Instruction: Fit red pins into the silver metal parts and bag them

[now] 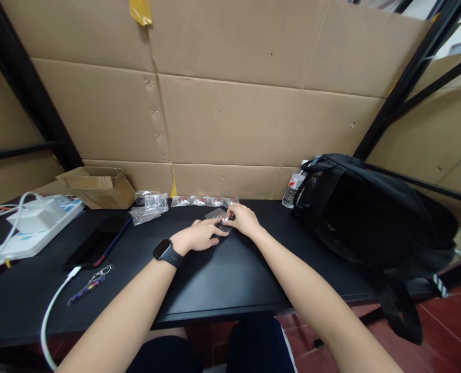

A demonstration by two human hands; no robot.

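On the black tabletop, a small clear plastic bag (pixel 214 213) lies under my fingers, with a shiny round item seen in part inside or on it. My left hand (pixel 199 235), with a dark watch on the wrist, rests with fingers stretched and apart, the fingertips touching the bag. My right hand (pixel 245 220) is closed in a pinch at the bag's right side; its fingers partly hide the item. Just behind the hands, a row of several clear packets (pixel 198 201) holds round things with red marks. Left of the row lies a pile of clear plastic bags (pixel 149 207).
At the left are a cardboard box (pixel 102 189), a white power strip (pixel 40 233), a dark tablet (pixel 98 241) with a cable, and a keychain (pixel 88 287). A water bottle (pixel 292 189) and black backpack (pixel 374 223) stand right. Cardboard (pixel 230 124) walls the back.
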